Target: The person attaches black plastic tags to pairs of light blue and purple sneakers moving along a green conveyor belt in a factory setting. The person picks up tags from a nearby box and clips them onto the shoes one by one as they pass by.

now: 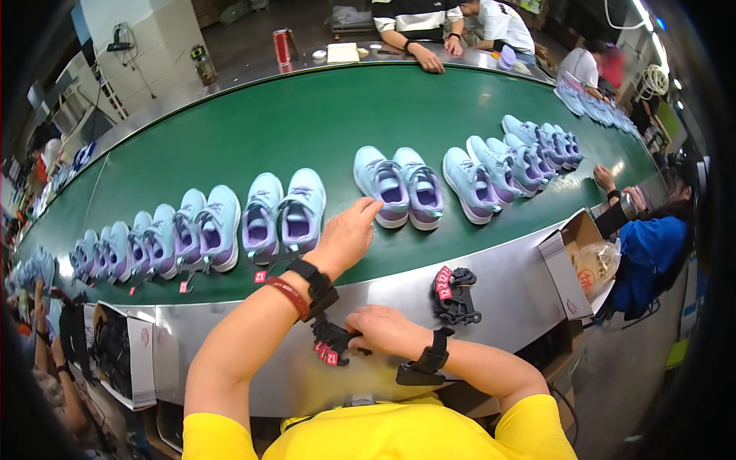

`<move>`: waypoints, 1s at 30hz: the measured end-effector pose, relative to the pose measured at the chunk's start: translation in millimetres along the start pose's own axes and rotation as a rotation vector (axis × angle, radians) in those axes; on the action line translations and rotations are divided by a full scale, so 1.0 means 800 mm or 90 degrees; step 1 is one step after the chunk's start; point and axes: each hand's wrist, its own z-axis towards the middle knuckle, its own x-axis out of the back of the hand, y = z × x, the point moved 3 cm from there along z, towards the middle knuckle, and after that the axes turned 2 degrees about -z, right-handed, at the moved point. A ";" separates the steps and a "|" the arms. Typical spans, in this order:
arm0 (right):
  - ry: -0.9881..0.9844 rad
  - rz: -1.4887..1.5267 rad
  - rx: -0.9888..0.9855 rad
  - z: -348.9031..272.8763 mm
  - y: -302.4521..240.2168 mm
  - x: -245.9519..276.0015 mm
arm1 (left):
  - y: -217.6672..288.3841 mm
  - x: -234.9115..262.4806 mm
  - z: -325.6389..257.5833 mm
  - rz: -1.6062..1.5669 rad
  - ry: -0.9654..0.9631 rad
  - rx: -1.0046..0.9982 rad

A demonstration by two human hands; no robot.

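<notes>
My left hand (pixel 349 234) reaches forward over the green belt. Its fingers are drawn together at the left edge of a light-blue sneaker (pixel 381 184) with a purple lining. The matching sneaker (pixel 421 188) stands close on its right. Below, my right hand (pixel 386 331) is closed on a small cluster of black plastic shoe hangers (pixel 330 337) with red size tags, over the metal ledge. Another bunch of shoe hangers (pixel 458 295), also red-tagged, lies on the ledge to the right of that hand.
Sneakers stand in a row, some at left (pixel 218 222) with black hooks and red tags, others at right (pixel 469 184). Open cartons flank the metal ledge (pixel 506 280): one left (pixel 142 356), one right (pixel 563 276). A person's hand (pixel 426 59) rests at the far edge. A red can (pixel 282 47) stands there.
</notes>
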 end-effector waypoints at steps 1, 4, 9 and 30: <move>-0.002 0.029 -0.010 -0.003 0.001 0.004 | -0.005 -0.013 0.011 0.001 -0.015 0.007; -0.003 0.143 -0.058 -0.015 0.008 0.020 | -0.018 -0.046 0.037 -0.018 -0.038 0.028; 0.093 0.536 -0.275 -0.049 0.050 0.071 | -0.050 -0.064 0.041 -0.072 -0.067 0.048; 0.239 0.458 -0.283 -0.034 0.109 0.090 | -0.012 -0.039 -0.007 0.073 -0.054 -0.042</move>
